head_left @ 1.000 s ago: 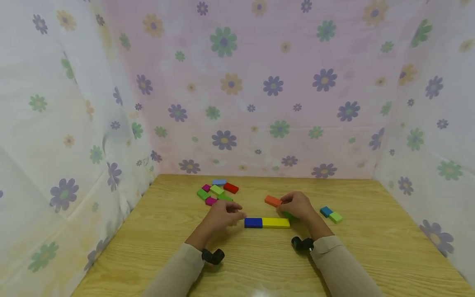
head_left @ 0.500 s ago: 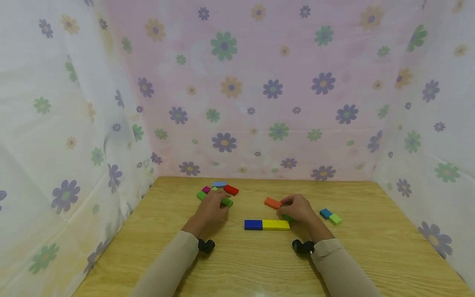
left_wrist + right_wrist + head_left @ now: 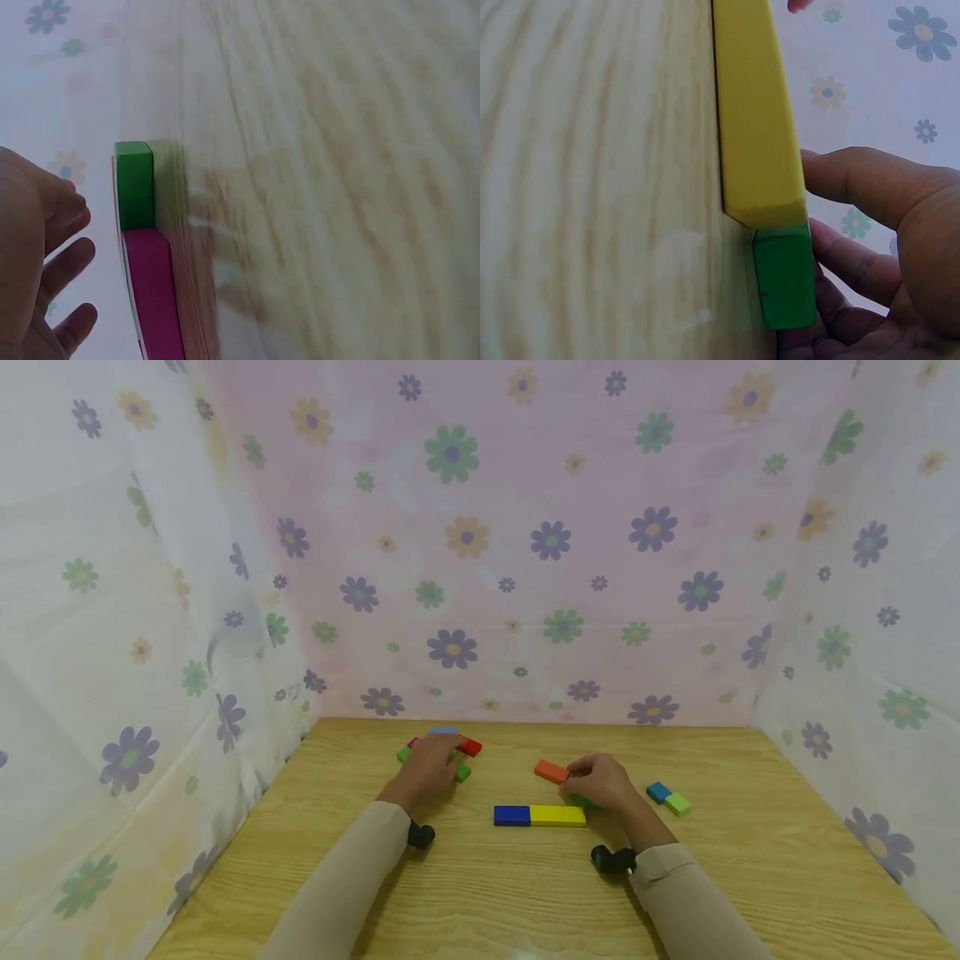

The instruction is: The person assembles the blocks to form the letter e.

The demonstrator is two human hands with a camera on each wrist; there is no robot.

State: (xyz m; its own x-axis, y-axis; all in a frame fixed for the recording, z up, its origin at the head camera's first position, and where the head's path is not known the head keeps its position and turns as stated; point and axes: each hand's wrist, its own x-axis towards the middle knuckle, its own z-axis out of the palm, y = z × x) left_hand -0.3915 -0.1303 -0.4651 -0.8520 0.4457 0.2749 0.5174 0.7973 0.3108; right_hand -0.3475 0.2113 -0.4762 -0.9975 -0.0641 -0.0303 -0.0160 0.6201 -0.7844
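My left hand (image 3: 431, 768) is over a group of small coloured blocks at the back left, covering part of it. Around it show a green block (image 3: 462, 772), a red block (image 3: 470, 746) and a light blue block (image 3: 442, 731). In the left wrist view its fingers bend loosely beside a green block (image 3: 136, 185) and a magenta block (image 3: 154, 294), with nothing between them. My right hand (image 3: 602, 781) has its fingertips at the right end of an orange block (image 3: 551, 772), above a mostly hidden green block (image 3: 786, 281); I cannot tell whether it pinches anything.
A dark blue block (image 3: 512, 816) and a longer yellow block (image 3: 557, 816) lie end to end in front of the hands. A blue block (image 3: 658, 792) and a lime block (image 3: 678, 803) touch at the right. Flowered cloth (image 3: 517, 560) encloses the wooden table (image 3: 517, 893) at the back and sides.
My left hand has moved from beside the dark blue block back and left, over the block group. My right hand and the blocks near it have stayed in place.
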